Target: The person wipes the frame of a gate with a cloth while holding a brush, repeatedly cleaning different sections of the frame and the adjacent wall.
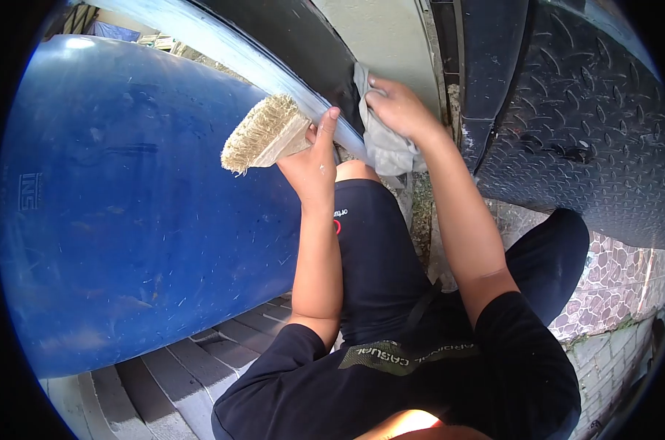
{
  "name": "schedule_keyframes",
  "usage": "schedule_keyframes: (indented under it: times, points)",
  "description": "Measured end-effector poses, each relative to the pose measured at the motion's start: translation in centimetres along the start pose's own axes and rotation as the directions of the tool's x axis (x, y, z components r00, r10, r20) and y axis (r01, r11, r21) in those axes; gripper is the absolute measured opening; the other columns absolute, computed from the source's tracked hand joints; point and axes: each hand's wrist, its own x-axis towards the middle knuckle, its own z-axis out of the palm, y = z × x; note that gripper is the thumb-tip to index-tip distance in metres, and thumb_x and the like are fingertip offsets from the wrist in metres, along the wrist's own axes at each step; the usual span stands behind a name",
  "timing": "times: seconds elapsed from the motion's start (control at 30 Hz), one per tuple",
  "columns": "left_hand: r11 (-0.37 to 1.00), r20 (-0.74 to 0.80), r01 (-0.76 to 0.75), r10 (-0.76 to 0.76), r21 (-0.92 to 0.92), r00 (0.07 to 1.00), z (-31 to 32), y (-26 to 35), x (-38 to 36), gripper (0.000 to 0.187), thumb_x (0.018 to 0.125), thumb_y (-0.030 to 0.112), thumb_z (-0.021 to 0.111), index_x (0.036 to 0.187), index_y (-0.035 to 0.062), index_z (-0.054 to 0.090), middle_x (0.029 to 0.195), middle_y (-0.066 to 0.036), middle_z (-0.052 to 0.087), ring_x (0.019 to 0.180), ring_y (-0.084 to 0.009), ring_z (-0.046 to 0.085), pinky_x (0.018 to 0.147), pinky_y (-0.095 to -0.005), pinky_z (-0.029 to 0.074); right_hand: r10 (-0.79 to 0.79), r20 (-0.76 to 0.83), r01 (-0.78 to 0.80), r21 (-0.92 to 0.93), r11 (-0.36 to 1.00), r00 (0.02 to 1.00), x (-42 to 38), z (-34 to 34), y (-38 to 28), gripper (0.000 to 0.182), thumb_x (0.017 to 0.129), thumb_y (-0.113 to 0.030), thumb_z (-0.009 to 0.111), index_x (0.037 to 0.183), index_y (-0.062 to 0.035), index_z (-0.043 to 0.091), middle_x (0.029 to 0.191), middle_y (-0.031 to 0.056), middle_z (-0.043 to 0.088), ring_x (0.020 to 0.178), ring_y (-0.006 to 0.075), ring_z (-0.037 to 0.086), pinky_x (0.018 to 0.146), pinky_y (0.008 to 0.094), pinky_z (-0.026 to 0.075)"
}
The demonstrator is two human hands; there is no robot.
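A wide brush (265, 132) with pale, coarse fibre bristles is gripped in my left hand (314, 163), bristles pointing up and to the left. My left thumb stands up along its near side. Bunched in my right hand (400, 108) is a grey cloth (387, 147), its folds hanging below the fingers. The cloth lies against the lower end of a black panel (321, 55), beside a whitish-blue strip (274, 62). What the cloth covers is hidden.
A large blue plastic drum (149, 213) fills the left side. At right is a black diamond-plate sheet (589, 139). A cream wall (387, 37) rises behind the cloth. Grey roof-like tiles (156, 381) lie at lower left, stone-patterned paving (615, 282) at lower right.
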Motion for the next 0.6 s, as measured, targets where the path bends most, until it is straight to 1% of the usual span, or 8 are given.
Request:
schedule_keyframes:
  times: [0.07,0.2,0.27,0.33,0.4,0.47,0.53,0.6]
  points:
    - [1.0,-0.004,-0.014,0.014,-0.005,1.0,0.3,-0.3,0.0,0.03,0.074,0.01,0.076,0.068,0.0033,0.047,0.057,0.002,0.041,0.047,-0.0059,0.039,0.041,-0.0222,0.034,0.131,0.004,-0.131,-0.048,0.99,0.991,-1.0,0.1,3.3,0.054,0.079,-0.032,0.049,0.125,-0.0048,0.052,0.123,0.0206,0.054,0.116,0.0317,0.05,0.098,0.0345,0.037]
    - [0.998,0.014,-0.051,0.052,-0.024,0.999,0.2,-0.7,-0.2,0.028,0.075,0.01,0.075,0.085,-0.0038,0.053,0.066,-0.002,0.05,0.052,-0.007,0.044,0.04,-0.0207,0.035,0.198,0.082,-0.192,-0.078,0.978,0.977,-1.5,-0.4,4.8,0.052,0.08,-0.034,0.049,0.125,-0.0086,0.053,0.124,0.0173,0.054,0.117,0.0308,0.05,0.098,0.0338,0.037]
    - [0.997,0.01,-0.061,0.061,-0.036,0.998,0.2,-0.4,-0.1,0.031,0.075,0.01,0.075,0.09,-0.0045,0.052,0.073,-0.005,0.053,0.056,-0.0074,0.045,0.04,-0.0195,0.034,0.101,0.037,-0.097,-0.112,0.989,0.994,-1.3,-0.3,2.9,0.051,0.08,-0.034,0.049,0.124,-0.0083,0.054,0.123,0.0184,0.054,0.115,0.0313,0.051,0.097,0.0349,0.038]
    - [0.999,0.029,-0.012,0.011,0.034,1.0,0.2,-0.5,0.1,0.031,0.076,0.008,0.074,0.093,-0.0045,0.051,0.075,-0.005,0.054,0.059,-0.0071,0.047,0.039,-0.0189,0.035,-0.033,0.026,0.034,-0.036,0.999,0.999,-1.1,-1.0,-0.6,0.049,0.081,-0.025,0.048,0.122,0.002,0.053,0.124,0.0217,0.053,0.116,0.03,0.051,0.098,0.0323,0.038]
    - [0.997,0.048,-0.052,0.055,-0.058,0.997,0.1,-0.7,0.0,0.032,0.075,0.008,0.074,0.094,-0.0044,0.051,0.076,-0.005,0.054,0.06,-0.0064,0.046,0.039,-0.0193,0.035,-0.135,0.015,0.134,0.051,0.99,0.991,-0.4,-1.3,-3.8,0.05,0.079,-0.024,0.048,0.122,0.002,0.052,0.119,0.0218,0.056,0.109,0.0287,0.056,0.093,0.0311,0.041]
    - [1.0,0.052,0.0,0.001,-0.027,0.999,0.2,0.3,-0.2,0.033,0.075,0.007,0.074,0.096,-0.0044,0.051,0.076,-0.005,0.054,0.059,-0.006,0.045,0.039,-0.0194,0.035,-0.187,0.026,0.185,0.086,0.979,0.982,-0.5,-1.9,-6.8,0.051,0.079,-0.024,0.048,0.122,0.0024,0.052,0.116,0.0217,0.058,0.106,0.0284,0.058,0.091,0.031,0.042]
    - [0.999,0.037,0.045,-0.045,0.0,0.998,0.1,0.4,-0.2,0.034,0.075,0.007,0.074,0.097,-0.0045,0.051,0.076,-0.005,0.054,0.059,-0.0057,0.043,0.04,-0.0195,0.034,-0.14,0.04,0.137,0.064,0.988,0.989,-1.2,-1.9,-6.8,0.051,0.079,-0.024,0.048,0.122,0.0025,0.052,0.116,0.022,0.058,0.106,0.0288,0.058,0.091,0.0315,0.042]
    - [0.999,0.01,-0.052,0.052,0.006,0.999,0.2,-0.3,0.0,0.035,0.075,0.007,0.074,0.098,-0.0045,0.051,0.077,-0.005,0.055,0.058,-0.0058,0.042,0.039,-0.0196,0.034,-0.065,0.049,0.065,0.007,0.998,0.997,-1.5,-1.9,-4.6,0.051,0.079,-0.025,0.048,0.122,0.0023,0.052,0.116,0.0224,0.058,0.107,0.0297,0.057,0.092,0.0322,0.042]
